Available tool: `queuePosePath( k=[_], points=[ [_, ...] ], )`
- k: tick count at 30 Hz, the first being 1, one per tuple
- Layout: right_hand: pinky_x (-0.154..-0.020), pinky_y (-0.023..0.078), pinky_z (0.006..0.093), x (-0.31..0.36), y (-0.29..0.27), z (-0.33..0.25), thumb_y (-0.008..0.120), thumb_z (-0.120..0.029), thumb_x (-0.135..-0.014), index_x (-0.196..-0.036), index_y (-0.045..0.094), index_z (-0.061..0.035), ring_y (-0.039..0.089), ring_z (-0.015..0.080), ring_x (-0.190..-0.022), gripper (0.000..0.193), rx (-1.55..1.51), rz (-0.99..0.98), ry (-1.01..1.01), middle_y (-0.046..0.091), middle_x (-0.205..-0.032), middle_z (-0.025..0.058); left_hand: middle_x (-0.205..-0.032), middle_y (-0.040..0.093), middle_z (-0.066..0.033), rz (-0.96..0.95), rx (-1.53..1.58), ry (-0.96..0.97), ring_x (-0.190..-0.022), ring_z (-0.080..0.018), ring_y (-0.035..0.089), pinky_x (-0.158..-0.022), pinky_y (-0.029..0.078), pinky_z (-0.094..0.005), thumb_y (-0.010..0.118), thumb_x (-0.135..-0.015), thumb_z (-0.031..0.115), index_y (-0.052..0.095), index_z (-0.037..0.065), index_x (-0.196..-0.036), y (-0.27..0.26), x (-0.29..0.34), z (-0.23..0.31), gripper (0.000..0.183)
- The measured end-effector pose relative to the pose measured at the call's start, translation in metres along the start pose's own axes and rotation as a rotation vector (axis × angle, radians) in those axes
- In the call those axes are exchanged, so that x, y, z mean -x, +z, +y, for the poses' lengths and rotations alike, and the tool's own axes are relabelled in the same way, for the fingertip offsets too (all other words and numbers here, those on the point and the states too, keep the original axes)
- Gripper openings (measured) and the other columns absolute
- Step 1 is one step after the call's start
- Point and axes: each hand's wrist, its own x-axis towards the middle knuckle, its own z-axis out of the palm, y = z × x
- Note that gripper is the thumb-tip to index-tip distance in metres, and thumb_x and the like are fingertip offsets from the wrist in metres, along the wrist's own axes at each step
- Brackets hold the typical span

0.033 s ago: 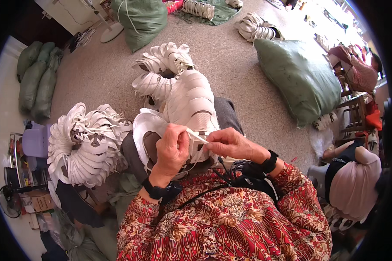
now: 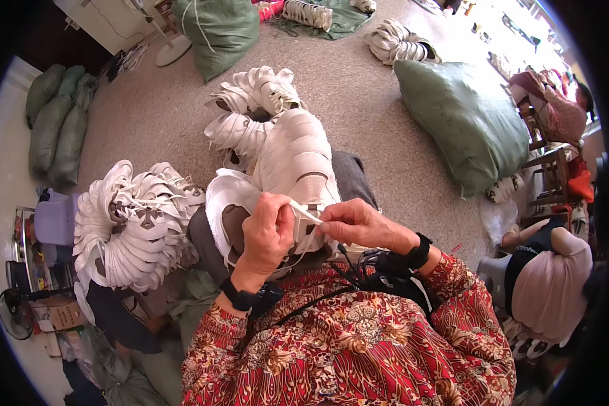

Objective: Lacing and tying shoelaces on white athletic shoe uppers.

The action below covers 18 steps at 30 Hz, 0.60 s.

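Note:
A white shoelace (image 2: pixel 306 212) is stretched between my two hands over my lap. One end is pinched in the closed fingers of my left hand (image 2: pixel 267 233); thumb and forefinger of my right hand (image 2: pixel 358 224) grip the other. Just beyond them lies a long nested row of white shoe uppers (image 2: pixel 299 145), its near end with eyelets and laces under my fingers. Left of that row, a white shoe upper with a brown-grey lining (image 2: pixel 224 196) rests on my thigh, partly hidden behind my left hand.
At my left stands a big curled bundle of laced white uppers (image 2: pixel 132 237), beside a lilac bin (image 2: pixel 54 220). Stuffed green sacks lie ahead right (image 2: pixel 463 122), ahead (image 2: pixel 218 34) and along the left wall (image 2: pixel 57 128). Another person (image 2: pixel 548 291) sits bent over at the right.

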Motion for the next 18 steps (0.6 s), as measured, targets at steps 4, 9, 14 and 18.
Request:
queuePosePath(
  k=[4, 9, 14, 18],
  points=[
    [-0.058, 0.038, 0.0224, 0.003, -0.004, -0.003, 0.061, -0.023, -0.103, -0.103, 0.071, -0.0017, 0.046, 0.0023, -0.067, 0.024, 0.023, 0.009, 0.002, 0.055, -0.073, -0.0077, -0.088, 0.061, -0.0131, -0.131, -0.237, 0.005, -0.067, -0.0322, 0.063, -0.060, 0.052, -0.0385, 0.064, -0.083, -0.005, 0.062, 0.005, -0.112, -0.006, -0.011, 0.011, 0.031],
    [-0.057, 0.037, 0.0215, 0.006, -0.006, -0.002, 0.060, -0.023, -0.103, -0.103, 0.071, -0.0025, 0.044, 0.0014, -0.066, 0.023, -0.002, 0.008, 0.023, 0.054, -0.073, -0.0075, -0.084, 0.060, -0.0100, -0.420, 0.049, -0.133, -0.063, -0.0206, 0.058, -0.056, 0.046, -0.0326, 0.061, -0.084, -0.005, 0.066, 0.004, -0.106, -0.025, -0.016, 0.012, 0.024],
    [-0.057, 0.038, 0.0238, 0.008, -0.004, -0.002, 0.061, -0.023, -0.103, -0.102, 0.070, -0.0013, 0.045, 0.0032, -0.066, 0.023, 0.025, 0.002, -0.037, 0.055, -0.073, -0.0072, -0.085, 0.057, -0.0087, -0.678, 0.234, -0.292, -0.062, -0.0154, 0.056, -0.058, 0.045, -0.0294, 0.062, -0.082, -0.003, 0.065, 0.003, -0.096, -0.039, -0.031, 0.017, 0.016],
    [-0.057, 0.039, 0.0250, 0.009, -0.003, -0.002, 0.062, -0.022, -0.102, -0.100, 0.070, -0.0009, 0.045, 0.0037, -0.067, 0.023, 0.031, 0.008, -0.009, 0.055, -0.073, -0.0070, -0.101, 0.057, -0.0049, -0.673, 0.350, -0.287, -0.072, -0.0116, 0.056, -0.066, 0.046, -0.0261, 0.071, -0.085, 0.004, 0.064, 0.002, -0.092, -0.043, -0.036, 0.024, 0.010]
  ],
)
